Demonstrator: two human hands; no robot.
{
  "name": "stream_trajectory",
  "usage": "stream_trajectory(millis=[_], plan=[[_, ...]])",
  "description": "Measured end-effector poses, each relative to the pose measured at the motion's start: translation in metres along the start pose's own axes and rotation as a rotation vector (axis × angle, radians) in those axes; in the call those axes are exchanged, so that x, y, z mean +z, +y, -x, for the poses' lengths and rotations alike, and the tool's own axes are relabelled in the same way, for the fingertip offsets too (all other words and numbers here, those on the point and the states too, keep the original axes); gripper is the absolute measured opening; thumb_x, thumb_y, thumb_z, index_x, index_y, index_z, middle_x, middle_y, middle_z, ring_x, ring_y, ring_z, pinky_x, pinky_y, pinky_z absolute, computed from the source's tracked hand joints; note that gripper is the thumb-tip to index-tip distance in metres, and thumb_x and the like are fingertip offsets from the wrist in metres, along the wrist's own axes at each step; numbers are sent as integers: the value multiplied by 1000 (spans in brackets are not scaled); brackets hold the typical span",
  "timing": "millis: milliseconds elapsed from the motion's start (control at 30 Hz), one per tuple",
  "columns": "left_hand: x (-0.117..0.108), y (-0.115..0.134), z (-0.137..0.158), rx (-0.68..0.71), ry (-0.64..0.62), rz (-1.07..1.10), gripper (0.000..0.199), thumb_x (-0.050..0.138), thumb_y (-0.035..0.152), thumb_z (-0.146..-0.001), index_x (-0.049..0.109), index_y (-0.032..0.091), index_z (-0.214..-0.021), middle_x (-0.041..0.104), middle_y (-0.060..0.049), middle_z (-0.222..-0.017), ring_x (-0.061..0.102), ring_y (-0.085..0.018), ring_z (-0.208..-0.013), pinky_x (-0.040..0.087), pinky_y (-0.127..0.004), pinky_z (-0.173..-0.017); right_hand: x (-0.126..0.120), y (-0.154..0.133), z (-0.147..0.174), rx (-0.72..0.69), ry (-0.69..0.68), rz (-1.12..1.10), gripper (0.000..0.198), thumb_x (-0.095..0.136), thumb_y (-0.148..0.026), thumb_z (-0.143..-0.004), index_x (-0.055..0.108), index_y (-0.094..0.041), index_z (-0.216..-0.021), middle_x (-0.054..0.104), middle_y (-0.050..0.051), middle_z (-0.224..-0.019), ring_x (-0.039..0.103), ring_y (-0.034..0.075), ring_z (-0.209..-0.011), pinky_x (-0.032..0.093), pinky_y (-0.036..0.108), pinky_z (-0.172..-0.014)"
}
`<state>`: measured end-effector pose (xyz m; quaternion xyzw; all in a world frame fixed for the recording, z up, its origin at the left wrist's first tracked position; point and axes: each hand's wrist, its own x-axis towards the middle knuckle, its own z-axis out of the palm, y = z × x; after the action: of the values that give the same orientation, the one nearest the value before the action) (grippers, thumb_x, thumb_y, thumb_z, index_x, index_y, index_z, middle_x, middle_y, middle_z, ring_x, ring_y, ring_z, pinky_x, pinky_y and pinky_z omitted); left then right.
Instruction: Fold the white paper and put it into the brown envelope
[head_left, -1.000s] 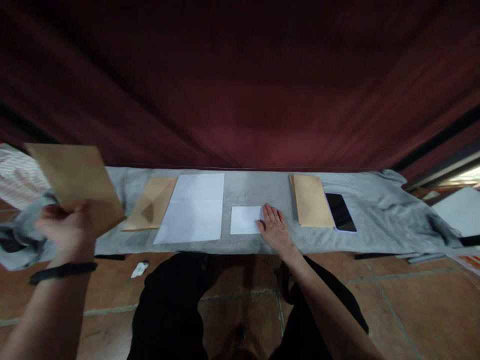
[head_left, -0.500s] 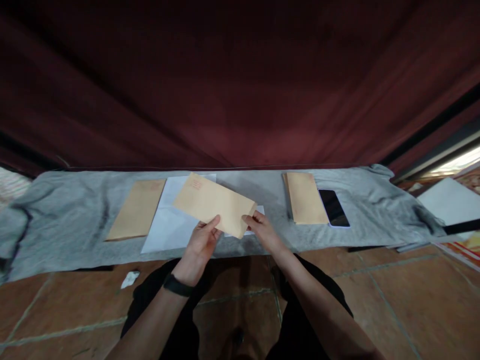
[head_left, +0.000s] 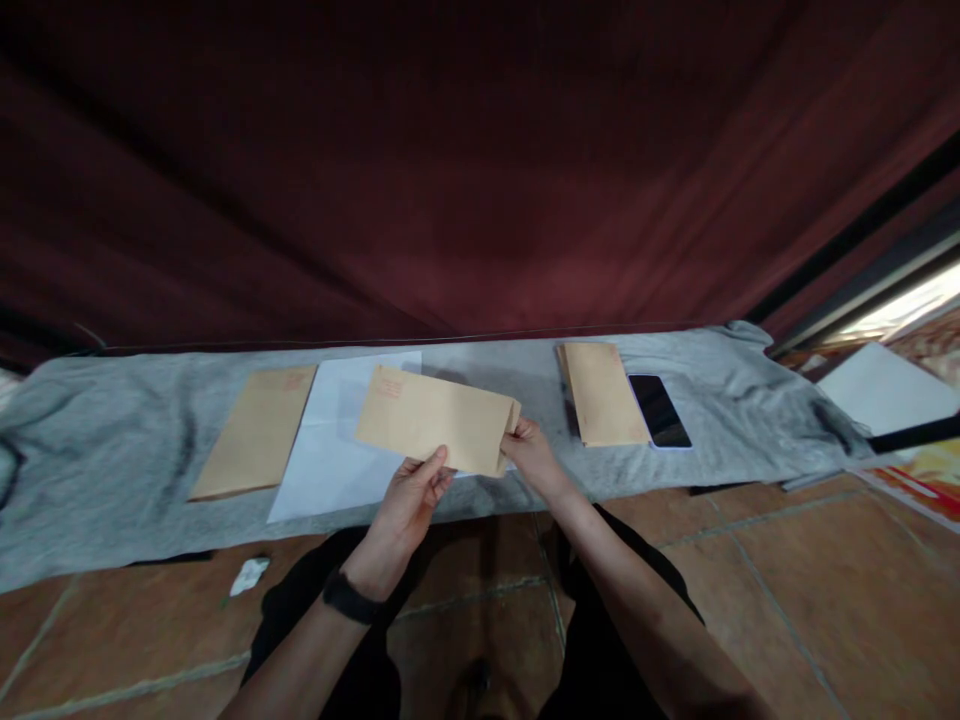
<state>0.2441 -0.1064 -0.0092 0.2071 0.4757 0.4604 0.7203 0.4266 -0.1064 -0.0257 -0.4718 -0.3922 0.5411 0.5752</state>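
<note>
A brown paper envelope point(head_left: 435, 415) with red print in its upper left corner is held up over the grey cloth. My left hand point(head_left: 412, 495) pinches its lower edge, thumb on the front face. My right hand point(head_left: 531, 455) is closed at the right end, where the flap stands out; its fingertips are partly hidden there. White sheets of paper point(head_left: 330, 440) lie beneath and left of the envelope. Farther left another brown envelope point(head_left: 255, 432) lies flat. To the right rests a stack of brown envelopes point(head_left: 606, 395).
A phone point(head_left: 660, 410) with a dark screen lies beside the stack. The grey cloth point(head_left: 757, 420) covers a long narrow surface in front of a dark red curtain point(head_left: 480, 200). A crumpled white scrap point(head_left: 250, 575) is on the tiled floor. At far right stands a white panel point(head_left: 889, 390).
The envelope has turned closer to level, its right end now showing the flap more openly. My right hand has shifted slightly right and down. The view has moved a little.
</note>
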Motion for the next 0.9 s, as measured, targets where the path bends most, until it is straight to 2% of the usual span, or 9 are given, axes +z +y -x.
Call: stream_trajectory(millis=[100, 167, 233, 300, 367, 433, 500, 600, 900], plan=[[-10, 0, 12, -35, -91, -292, 32, 90, 37, -65, 65, 17, -72, 69, 0, -67, 65, -12, -63, 49, -21, -59, -8, -3, -3, -69, 28, 61, 30, 79, -50, -68, 72, -23, -80, 75, -2, -78, 70, 19, -78, 56, 32, -76], [-16, 6, 24, 52, -218, -603, 35, 82, 47, -73, 63, 18, -68, 66, -1, -63, 62, -13, -59, 48, -24, -58, -12, -5, -3, -73, 42, 73, 30, 77, -51, -71, 72, -22, -81, 75, -3, -76, 69, 18, -74, 56, 30, -72], [-18, 17, 35, 313, -300, -942, 35, 75, 51, -79, 64, 19, -69, 67, -2, -66, 64, -18, -67, 51, -30, -66, -15, -8, -2, -56, 38, 63, 31, 75, -52, -74, 72, -22, -83, 74, -3, -75, 68, 17, -72, 55, 28, -68], [-16, 32, 39, 695, -300, -1221, 33, 78, 49, -77, 71, 21, -93, 73, -9, -97, 67, -28, -99, 51, -42, -92, -16, -13, 1, -24, 1, 40, 33, 77, -52, -72, 72, -22, -85, 74, -2, -75, 69, 18, -74, 55, 28, -66], [-11, 47, 35, 983, -304, -1459, 73, 87, 47, -67, 61, 22, -130, 58, -17, -140, 48, -39, -136, 32, -56, -115, -16, -18, 5, 10, -45, 12, 36, 80, -52, -70, 73, -23, -88, 75, -1, -78, 70, 20, -79, 56, 29, -67], [-8, 57, 24, 1139, -309, -1653, 101, 90, 46, -63, 44, 21, -149, 33, -23, -160, 25, -45, -149, 14, -65, -120, -15, -22, 10, 52, -82, -10, 39, 82, -52, -68, 73, -23, -92, 75, -1, -79, 71, 22, -82, 56, 31, -69], [-7, 61, 11, 1186, -339, -1788, 115, 89, 50, -62, 30, 21, -157, 20, -24, -165, 17, -47, -151, 7, -69, -119, -15, -24, 13, 100, -111, -38, 40, 82, -53, -68, 73, -24, -94, 76, -1, -81, 72, 23, -83, 56, 31, -68], [-10, 60, 1, 1183, -388, -1888, 123, 85, 55, -63, 19, 22, -160, 23, -25, -163, 21, -47, -150, 7, -69, -119, -18, -22, 15, 148, -139, -56, 39, 79, -54, -71, 73, -24, -95, 76, -1, -81, 72, 22, -83, 54, 30, -65], [-16, 54, 4, 1204, -324, -1985, 105, 78, 37, -70, 25, 22, -159, 42, -22, -151, 38, -43, -141, 11, -67, -120, -28, -7, 4, 0, -107, 141, 25, 71, -42, -78, 72, -25, -95, 74, -2, -81, 67, 19, -77, 52, 30, -71]])
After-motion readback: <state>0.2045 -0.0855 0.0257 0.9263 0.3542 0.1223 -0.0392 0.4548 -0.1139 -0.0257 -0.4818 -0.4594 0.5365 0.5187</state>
